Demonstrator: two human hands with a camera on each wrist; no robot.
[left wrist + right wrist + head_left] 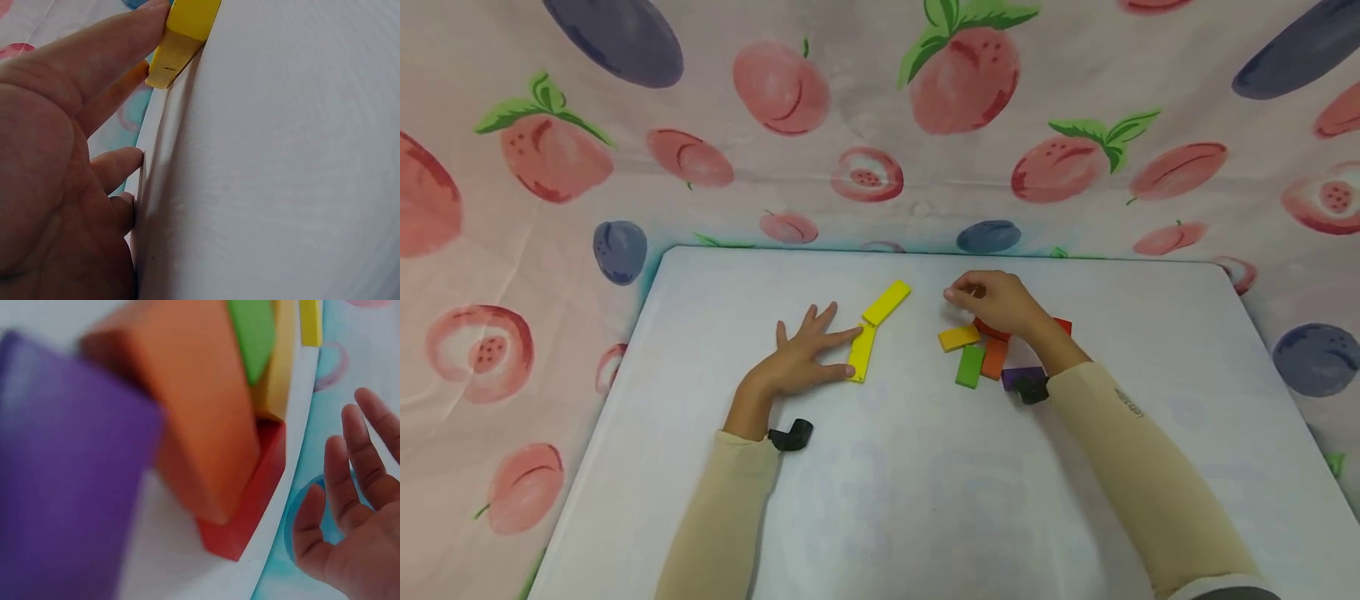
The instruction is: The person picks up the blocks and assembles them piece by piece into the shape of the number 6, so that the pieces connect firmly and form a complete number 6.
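Nearer yellow block (862, 355) and farther yellow block (887, 302), end to end at an angle
Both are flat, bright oblongs on the white table (925, 500); the left hand (796, 360), fingers spread wide, touches the nearer with thumb and forefinger; the right hand (997, 302), loosely curled, nothing held, partly hides a cluster: red block (992, 331), orange block (995, 359), green block (970, 367), amber block (958, 337), purple block (1017, 376); fruit-print cloth (917, 208) behind

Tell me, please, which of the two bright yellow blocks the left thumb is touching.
The nearer yellow block: the left hand has its thumb against that one, while the farther yellow block has no thumb on it.
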